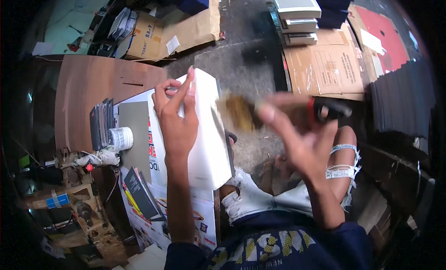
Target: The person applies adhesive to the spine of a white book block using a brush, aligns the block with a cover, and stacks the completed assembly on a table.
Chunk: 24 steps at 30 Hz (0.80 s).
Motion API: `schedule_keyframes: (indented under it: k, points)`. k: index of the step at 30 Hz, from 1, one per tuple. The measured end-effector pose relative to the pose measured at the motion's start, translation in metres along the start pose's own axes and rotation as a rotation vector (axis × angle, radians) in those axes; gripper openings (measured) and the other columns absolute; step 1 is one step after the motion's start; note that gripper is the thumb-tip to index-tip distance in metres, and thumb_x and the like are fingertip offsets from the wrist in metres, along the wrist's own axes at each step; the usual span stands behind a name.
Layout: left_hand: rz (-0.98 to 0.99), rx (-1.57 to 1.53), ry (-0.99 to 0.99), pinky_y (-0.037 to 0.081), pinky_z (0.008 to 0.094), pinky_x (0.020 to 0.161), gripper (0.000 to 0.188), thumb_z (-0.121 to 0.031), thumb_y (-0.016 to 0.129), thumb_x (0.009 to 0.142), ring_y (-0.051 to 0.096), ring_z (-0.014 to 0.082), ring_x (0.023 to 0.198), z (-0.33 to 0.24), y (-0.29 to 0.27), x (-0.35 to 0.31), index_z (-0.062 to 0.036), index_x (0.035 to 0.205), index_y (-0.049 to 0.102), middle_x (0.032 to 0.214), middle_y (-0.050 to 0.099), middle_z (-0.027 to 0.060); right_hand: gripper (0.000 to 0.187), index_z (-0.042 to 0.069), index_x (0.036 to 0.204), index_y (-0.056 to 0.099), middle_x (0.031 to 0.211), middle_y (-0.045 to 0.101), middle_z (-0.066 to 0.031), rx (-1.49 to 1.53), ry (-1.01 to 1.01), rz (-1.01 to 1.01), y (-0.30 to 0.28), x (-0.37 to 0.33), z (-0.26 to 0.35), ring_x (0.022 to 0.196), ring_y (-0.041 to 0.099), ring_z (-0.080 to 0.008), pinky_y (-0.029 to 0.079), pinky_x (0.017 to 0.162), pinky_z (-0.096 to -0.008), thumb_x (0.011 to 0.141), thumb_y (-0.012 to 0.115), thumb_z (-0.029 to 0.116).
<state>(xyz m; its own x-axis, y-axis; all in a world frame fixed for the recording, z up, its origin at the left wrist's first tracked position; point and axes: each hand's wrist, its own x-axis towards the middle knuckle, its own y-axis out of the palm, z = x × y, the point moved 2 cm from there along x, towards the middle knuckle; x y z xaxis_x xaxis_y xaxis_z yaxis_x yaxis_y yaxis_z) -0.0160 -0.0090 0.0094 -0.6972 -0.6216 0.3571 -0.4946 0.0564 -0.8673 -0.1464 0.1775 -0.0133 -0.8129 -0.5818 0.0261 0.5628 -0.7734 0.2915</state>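
A thick white page block, like a book or a stack of paper, lies at the edge of the worktable in front of me. My left hand rests on top of it, index finger stretched forward, the other fingers partly bent and apart. To the right, above my lap, my right hand grips a brush with yellow-brown bristles. Motion smears the brush, and its bristles are close to the block's right side. The black end with a red band sticks out past my fingers.
Left of the block stand a white tub and a row of dark booklets. A dark booklet lies nearer me. Cardboard boxes with white-edged books are far right; dark stacked sheets rise at the right.
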Motion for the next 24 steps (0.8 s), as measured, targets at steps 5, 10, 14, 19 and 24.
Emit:
schedule_keyframes:
  k: [5, 10, 14, 19, 24]
  points:
    - [-0.004, -0.007, 0.010, 0.041, 0.0364, 0.094, 0.040, -0.010, 0.059, 0.094, 0.048, 0.0252, 0.098, -0.005, 0.003, 0.007, -0.0199, 0.132, 0.068, 0.104, 0.052, 0.0116, 0.016, -0.001, 0.094, 0.075, 0.084, 0.075, -0.0096, 0.104, 0.073, -0.029, 0.018, 0.016, -0.046, 0.075, 0.070, -0.0115, 0.057, 0.071, -0.0278, 0.088, 0.075, 0.014]
    - [-0.014, 0.051, 0.024, 0.042, 0.0351, 0.093, 0.035, -0.011, 0.058, 0.097, 0.050, 0.0247, 0.101, 0.005, -0.001, -0.003, -0.0147, 0.130, 0.068, 0.108, 0.054, 0.0123, 0.014, -0.002, 0.091, 0.075, 0.080, 0.075, -0.0093, 0.100, 0.082, -0.052, 0.002, -0.004, -0.029, 0.072, 0.070, -0.0123, 0.056, 0.070, -0.0284, 0.088, 0.075, 0.012]
    - [-0.011, 0.085, 0.012, 0.045, 0.0340, 0.091, 0.032, -0.011, 0.058, 0.097, 0.053, 0.0231, 0.104, -0.008, -0.001, 0.001, -0.0062, 0.127, 0.069, 0.111, 0.054, 0.0117, 0.015, -0.002, 0.093, 0.074, 0.077, 0.073, -0.0068, 0.099, 0.092, -0.121, 0.011, 0.022, -0.050, 0.070, 0.066, -0.0100, 0.054, 0.067, -0.0266, 0.089, 0.074, 0.013]
    - [-0.031, 0.088, 0.006, 0.045, 0.0338, 0.091, 0.031, -0.013, 0.058, 0.097, 0.054, 0.0233, 0.106, -0.004, 0.004, 0.001, -0.0058, 0.125, 0.070, 0.109, 0.056, 0.0119, 0.018, -0.003, 0.098, 0.072, 0.091, 0.074, -0.0092, 0.041, 0.297, 0.048, 0.003, -0.056, -0.054, 0.084, 0.067, -0.0104, 0.053, 0.077, -0.0275, 0.088, 0.075, 0.011]
    - [-0.040, 0.096, -0.010, 0.046, 0.0336, 0.089, 0.029, -0.014, 0.058, 0.099, 0.055, 0.0223, 0.109, -0.001, 0.000, 0.001, -0.0070, 0.124, 0.071, 0.109, 0.057, 0.0115, 0.015, -0.003, 0.096, 0.072, 0.091, 0.074, -0.0106, 0.042, 0.344, 0.210, -0.032, -0.099, -0.030, 0.087, 0.068, -0.0125, 0.052, 0.082, -0.0278, 0.085, 0.077, 0.006]
